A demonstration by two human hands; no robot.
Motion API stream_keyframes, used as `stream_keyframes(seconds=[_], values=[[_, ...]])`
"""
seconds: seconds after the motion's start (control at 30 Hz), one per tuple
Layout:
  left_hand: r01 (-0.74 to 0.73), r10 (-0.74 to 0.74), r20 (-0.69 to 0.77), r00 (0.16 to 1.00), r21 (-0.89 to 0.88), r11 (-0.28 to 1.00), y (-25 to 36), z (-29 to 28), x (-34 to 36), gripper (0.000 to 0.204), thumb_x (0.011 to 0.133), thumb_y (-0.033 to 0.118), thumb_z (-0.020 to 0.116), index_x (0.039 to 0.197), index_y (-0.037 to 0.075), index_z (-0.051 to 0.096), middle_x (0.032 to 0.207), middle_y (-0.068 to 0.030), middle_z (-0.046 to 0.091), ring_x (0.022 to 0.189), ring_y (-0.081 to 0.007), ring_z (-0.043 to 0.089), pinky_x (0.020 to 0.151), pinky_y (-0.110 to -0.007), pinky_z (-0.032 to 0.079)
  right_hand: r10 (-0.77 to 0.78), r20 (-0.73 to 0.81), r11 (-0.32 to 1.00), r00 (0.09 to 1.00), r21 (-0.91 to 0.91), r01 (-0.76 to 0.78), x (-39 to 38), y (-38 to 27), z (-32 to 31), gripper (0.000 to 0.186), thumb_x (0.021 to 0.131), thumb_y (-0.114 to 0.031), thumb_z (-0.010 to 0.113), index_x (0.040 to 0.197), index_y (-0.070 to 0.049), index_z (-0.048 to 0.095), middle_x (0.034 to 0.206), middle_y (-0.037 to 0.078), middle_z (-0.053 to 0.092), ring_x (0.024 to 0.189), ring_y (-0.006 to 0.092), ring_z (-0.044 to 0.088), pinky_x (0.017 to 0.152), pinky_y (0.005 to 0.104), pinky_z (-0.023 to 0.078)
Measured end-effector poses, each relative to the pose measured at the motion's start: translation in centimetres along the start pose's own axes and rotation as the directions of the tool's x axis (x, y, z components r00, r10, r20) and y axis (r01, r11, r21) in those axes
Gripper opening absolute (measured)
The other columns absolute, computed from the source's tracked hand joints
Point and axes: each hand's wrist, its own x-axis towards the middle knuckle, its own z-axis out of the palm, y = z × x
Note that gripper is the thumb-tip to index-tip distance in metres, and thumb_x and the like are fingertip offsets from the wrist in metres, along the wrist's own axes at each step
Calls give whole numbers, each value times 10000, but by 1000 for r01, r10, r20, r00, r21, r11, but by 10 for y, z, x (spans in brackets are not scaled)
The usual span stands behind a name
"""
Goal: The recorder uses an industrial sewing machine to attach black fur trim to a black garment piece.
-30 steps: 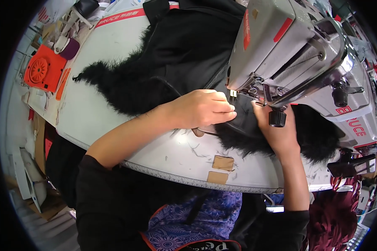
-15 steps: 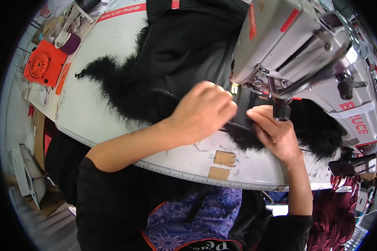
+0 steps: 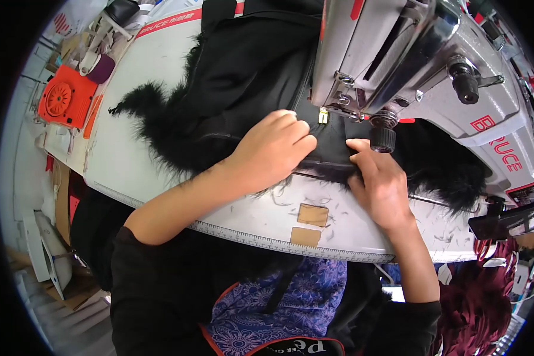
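Black cloth (image 3: 261,71) at the sewing machine (image 3: 347,53)

From here I see the black cloth spread over the white worktop (image 3: 249,207), its far end cut off from view. The sewing machine's upper part is cut off too, and its bulk hides part of the fur trim (image 3: 445,172) on the right. A light falls on the presser foot (image 3: 323,115); the needle is hard to make out. The hands are apart. The left hand (image 3: 276,145) lies curled on the cloth, fingertips tucked away; I can't tell whether it grips. The right hand (image 3: 381,184) touches the near edge, thumb below fingers, perhaps pinching; I can't be sure. Far left sits an orange case (image 3: 68,95), contents impossible to tell, beside a purple round thing (image 3: 102,68).
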Motion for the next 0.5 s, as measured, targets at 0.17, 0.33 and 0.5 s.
stream_keyframes(seconds=[0.17,0.33,0.5], values=[[-58,80,-108,991,193,979,-6,2,9,126,680,84,560,790,82,500,776,-48,435,765,-198,492,738,-296,431,-25,-30,996,999,90,28,1,15,-3,324,630,46,623,942,-18,565,977,58,645,796,269,605,708,348,506],[-80,102,-152,983,146,986,-8,9,2,132,667,87,570,781,89,502,755,-31,435,733,-184,491,726,-305,423,-20,-24,991,1000,-131,16,15,-19,-5,310,644,-41,670,939,-77,581,965,18,596,709,235,587,624,332,500],[-133,169,-95,981,301,944,-9,1,8,128,671,104,574,786,88,521,723,-11,446,728,-147,492,678,-272,405,-188,-45,923,981,-351,160,11,1,9,336,626,-77,670,954,-96,599,967,-9,578,629,174,565,549,291,477]])
